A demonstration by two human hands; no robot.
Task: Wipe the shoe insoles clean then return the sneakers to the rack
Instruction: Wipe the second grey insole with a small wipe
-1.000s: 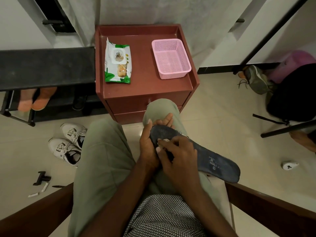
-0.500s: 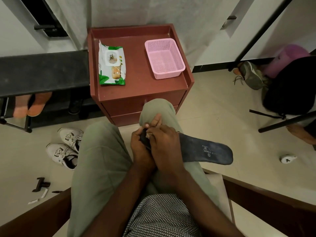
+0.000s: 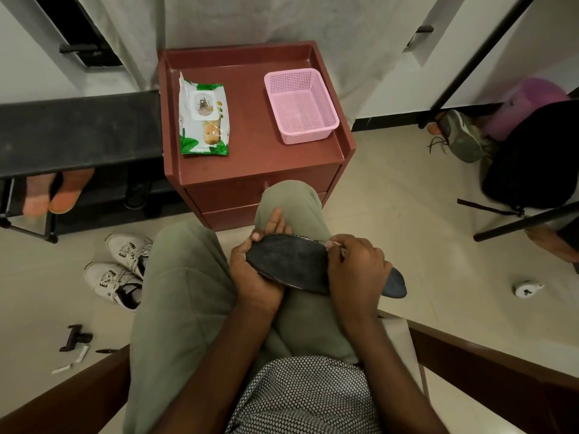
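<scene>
Item: dark blue-black foam shoe insole [image 3: 291,261], lying across the person's right knee, toe end pointing left, heel end jutting out to the right past the right hand.

Grip, left hand [image 3: 253,270]: cupping the toe end from below and behind, fingers curling round the far edge and thumb showing at the near-left rim; clamped on the insole.

Grip, right hand [image 3: 357,267]: fingers curling down over the insole's middle, pressing on its top face. A small pale scrap is showing at the fingertips (possibly a wipe, too little visible to say).

Obscured: the insole's midsection is lying under the right hand; its underside is facing away.

Containers: pink perforated plastic basket [image 3: 300,104], sitting on the right of the reddish-brown bedside cabinet [image 3: 250,170]; nothing is showing inside it. Green-and-white wet-wipe pack [image 3: 203,117], lying flat on the cabinet's left, flap closed.

Floor: pair of white lace-up sneakers [image 3: 120,270], standing side by side left of the person's left leg, just in front of the black metal shoe rack [image 3: 75,133], whose lower shelf is holding orange-soled footwear (partly hidden).
</scene>
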